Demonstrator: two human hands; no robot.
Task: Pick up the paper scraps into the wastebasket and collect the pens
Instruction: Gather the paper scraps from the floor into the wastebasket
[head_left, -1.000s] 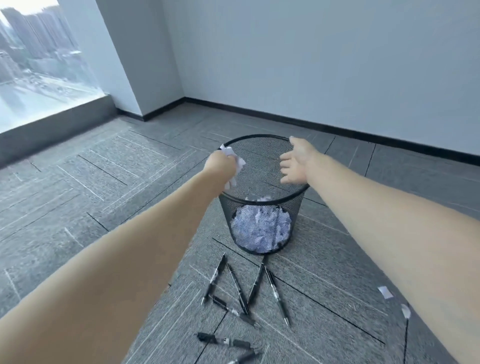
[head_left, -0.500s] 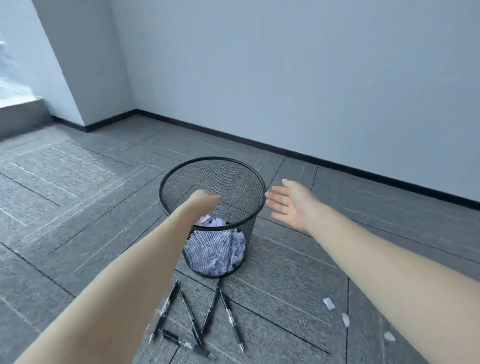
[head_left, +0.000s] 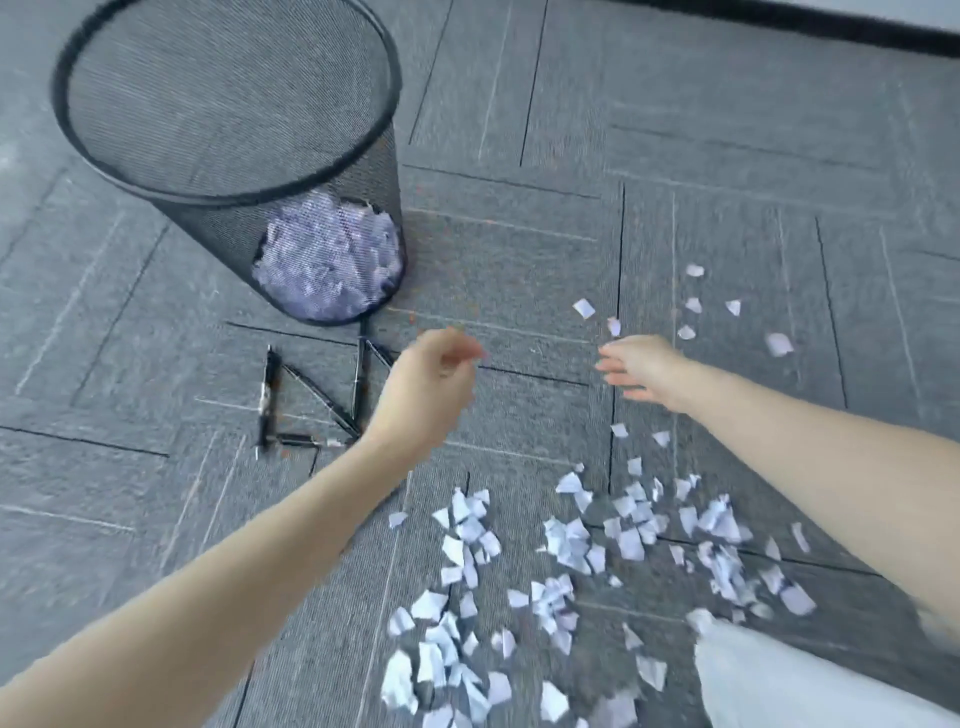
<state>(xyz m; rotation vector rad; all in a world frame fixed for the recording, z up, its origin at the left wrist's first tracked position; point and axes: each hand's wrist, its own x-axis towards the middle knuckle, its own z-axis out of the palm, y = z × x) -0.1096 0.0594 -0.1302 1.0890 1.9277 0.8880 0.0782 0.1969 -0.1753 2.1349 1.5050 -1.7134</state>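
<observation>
On the grey carpet floor (head_left: 519, 249), head view: black mesh basket (head_left: 228, 104) stands at about 10 o'clock, upright but looking tilted through the wide lens. White paper (head_left: 327, 265) shows through its mesh, heaped in the bottom.

Pens (head_left: 311, 400): a loose cluster of black ones lying flat just below the basket's base, at 9 o'clock from frame centre, some crossing at their tips. One lies partly hidden behind the left wrist.

Scraps (head_left: 571, 545): a wide scatter of torn white pieces on the floor from 6 to 4 o'clock, thickest near the bottom edge. A few stray pieces (head_left: 691, 306) lie apart at 2 o'clock, beyond the right fingertips.

Left hand (head_left: 426, 384): above the floor at centre, fingers loosely curled, holding nothing visible; blurred. It sits just right of the pens, not touching them.

Right hand (head_left: 644, 369): at 3 o'clock from the left one, palm down, fingers spread and extended, nothing held. Near the stray pieces.

Pale trouser leg (head_left: 779, 680) at the 5 o'clock corner, touching the nearest scraps.
</observation>
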